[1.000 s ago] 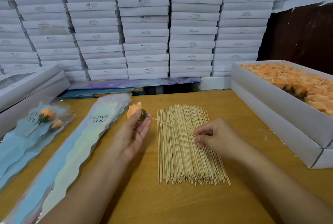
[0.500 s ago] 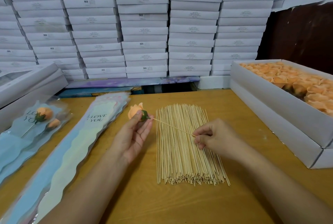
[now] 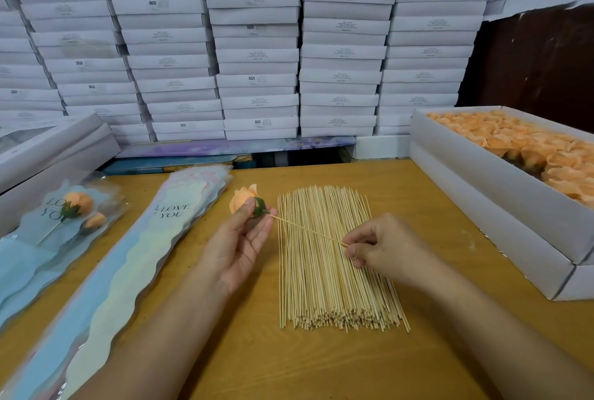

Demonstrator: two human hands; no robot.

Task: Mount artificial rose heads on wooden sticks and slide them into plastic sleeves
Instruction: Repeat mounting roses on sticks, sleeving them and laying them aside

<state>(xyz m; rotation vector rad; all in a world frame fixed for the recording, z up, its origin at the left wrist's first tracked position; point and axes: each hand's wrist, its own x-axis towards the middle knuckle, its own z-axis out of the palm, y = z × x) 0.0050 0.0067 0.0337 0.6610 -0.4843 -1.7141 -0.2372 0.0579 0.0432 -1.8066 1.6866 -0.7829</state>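
My left hand (image 3: 239, 243) pinches an orange rose head (image 3: 242, 200) with a green base between thumb and fingertips. A thin wooden stick (image 3: 310, 230) runs from that green base to my right hand (image 3: 384, 247), which pinches its other end. Both hands hover over a flat pile of wooden sticks (image 3: 334, 274) on the table. A stack of plastic sleeves (image 3: 128, 264) printed "LOVE YOU" lies to the left. Further left lie filled sleeves (image 3: 48, 239) holding roses on sticks.
An open white box of orange rose heads (image 3: 520, 149) stands at the right on the wooden table (image 3: 321, 364). White boxes (image 3: 48, 155) sit at the far left. A wall of stacked white boxes (image 3: 257, 46) fills the back.
Hardly anything has moved; the rose head and stick stay held between both hands, shifted very slightly.
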